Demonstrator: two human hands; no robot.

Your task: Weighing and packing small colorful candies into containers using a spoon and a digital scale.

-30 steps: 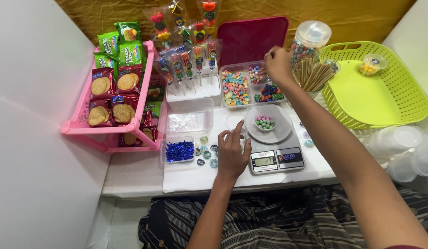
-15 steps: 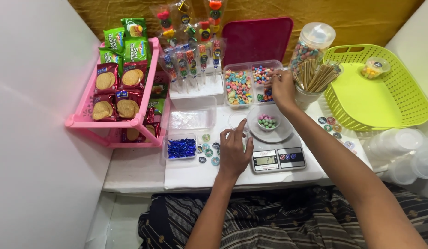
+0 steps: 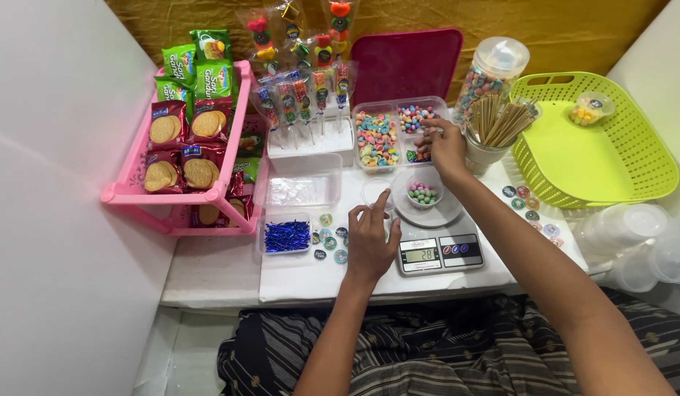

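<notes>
Few candies at a time suits the right hand, fingers pinched in the far candy tray, contents unseen, while the flat, empty left hand steadies beside the near scale's small cup.

Right hand boxed in: stick cup at 3 o'clock, candy tray at 11. Open path at 6 over the scale.

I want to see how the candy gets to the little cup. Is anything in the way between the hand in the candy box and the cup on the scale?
Nothing visible is. The right hand is at the clear candy box, and the small cup on the scale sits just below it, open on top. The left hand rests off to the side.
</notes>
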